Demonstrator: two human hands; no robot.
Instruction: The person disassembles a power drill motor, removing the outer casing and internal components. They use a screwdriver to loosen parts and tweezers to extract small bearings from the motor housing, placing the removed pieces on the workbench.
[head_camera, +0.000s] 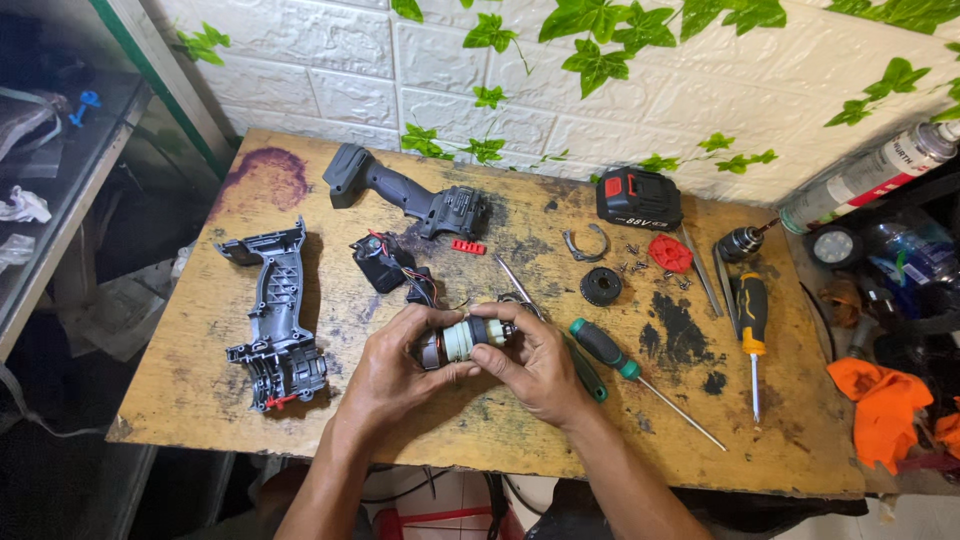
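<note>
Parts counted on the tabletop (190, 390)
Two shells (275, 320) (405, 195), two screwdrivers (640, 372) (753, 335), one battery (638, 198), one motor (462, 340), one chuck (740, 243), two hands (390, 370) (540, 370).

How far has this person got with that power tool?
Done: the tool is open, its two shell halves lying apart, with the battery, chuck and screws set aside. In hand: left hand and right hand hold the motor, wires trailing to the switch. Left: every part is still loose; nothing is back together.
</note>
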